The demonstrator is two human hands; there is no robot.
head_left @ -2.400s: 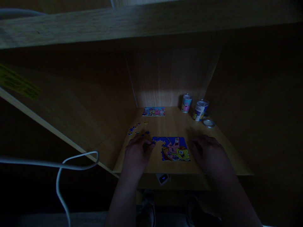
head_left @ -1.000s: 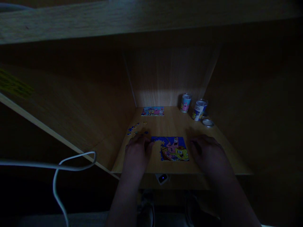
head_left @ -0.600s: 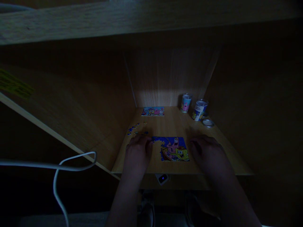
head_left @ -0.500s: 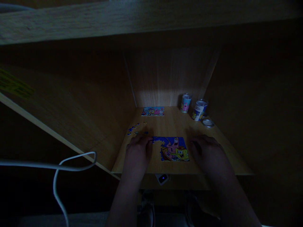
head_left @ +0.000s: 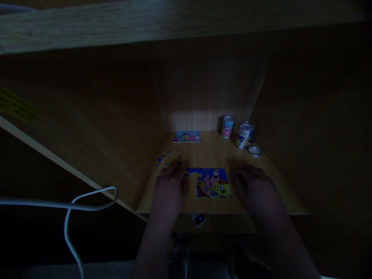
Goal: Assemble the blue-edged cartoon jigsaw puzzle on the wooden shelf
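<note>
A partly built cartoon jigsaw puzzle lies on the wooden desk between my hands. My left hand rests at the puzzle's left edge with fingers curled at the top left corner; whether a piece is in them is hidden in the dim light. My right hand lies on the desk just right of the puzzle, fingers bent down. Several loose blue pieces are scattered beyond my left hand.
A finished puzzle picture lies at the back of the desk. Two printed tins and a round lid stand at the back right. Wooden walls close in on both sides. A white cable hangs at the left.
My left hand has stayed at the puzzle's top left corner with only small finger shifts. My right hand has not moved.
</note>
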